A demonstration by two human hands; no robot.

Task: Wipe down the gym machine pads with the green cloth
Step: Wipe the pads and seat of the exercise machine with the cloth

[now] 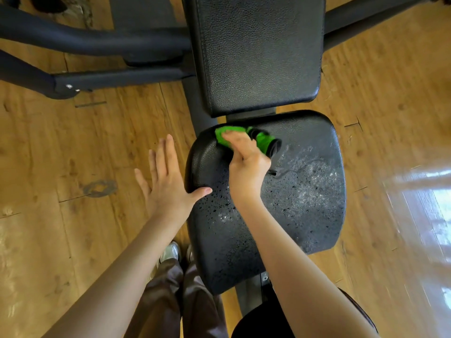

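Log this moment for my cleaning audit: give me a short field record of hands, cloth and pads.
right hand: grips the green cloth, pressing it on the seat pad near its far left corner
left hand: fingers straight, thumb touching the seat pad's left edge
seat pad: speckled with droplets and whitish patches, mostly right of the hand
back pad: beyond the seat pad, no droplets visible
floor: wood planks

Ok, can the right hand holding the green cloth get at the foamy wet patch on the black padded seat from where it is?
Probably yes. The right hand with the green cloth is on the black padded seat, and the foamy patch lies just beside it with nothing between.
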